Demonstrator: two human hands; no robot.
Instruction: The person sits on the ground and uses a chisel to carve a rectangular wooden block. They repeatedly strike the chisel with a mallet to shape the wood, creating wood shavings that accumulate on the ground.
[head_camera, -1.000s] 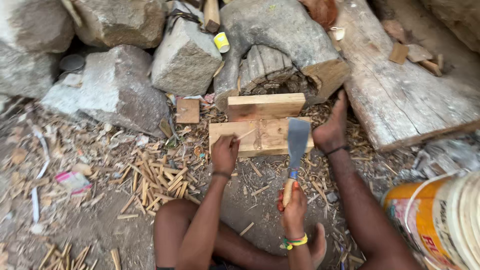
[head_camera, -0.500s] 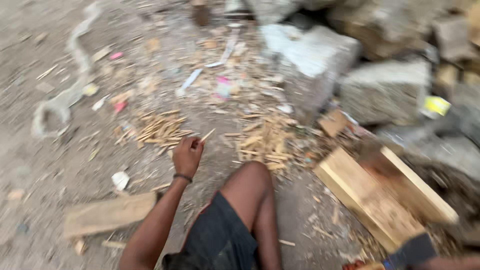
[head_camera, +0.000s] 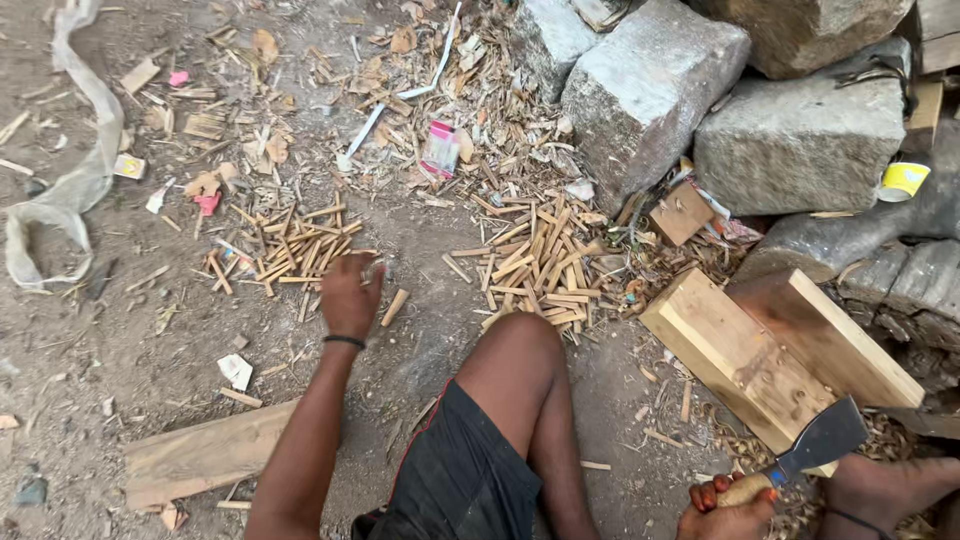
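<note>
My left hand (head_camera: 348, 296) reaches out to the left and rests on the dirt at the edge of a small heap of short split wood sticks (head_camera: 290, 245); a single stick (head_camera: 394, 307) lies just beside it. Whether its fingers hold a stick I cannot tell. My right hand (head_camera: 728, 508), at the bottom right, grips the wooden handle of a broad-bladed cleaver (head_camera: 822, 437), whose blade lies against a thick wooden block (head_camera: 735, 355). A second wooden block (head_camera: 835, 335) sits behind the first. My bent knee (head_camera: 515, 350) is between the hands.
A larger heap of split sticks (head_camera: 535, 265) lies by my knee. Big grey stones (head_camera: 645, 85) stand along the top right, with a yellow tape roll (head_camera: 903, 180) against a log. A flat plank (head_camera: 205, 455) lies at lower left, a pale plastic strip (head_camera: 75, 180) at far left.
The view has swung left from the block. My left hand has left the block and reached to the small stick heap on the ground. The right hand keeps the cleaver by the block.
</note>
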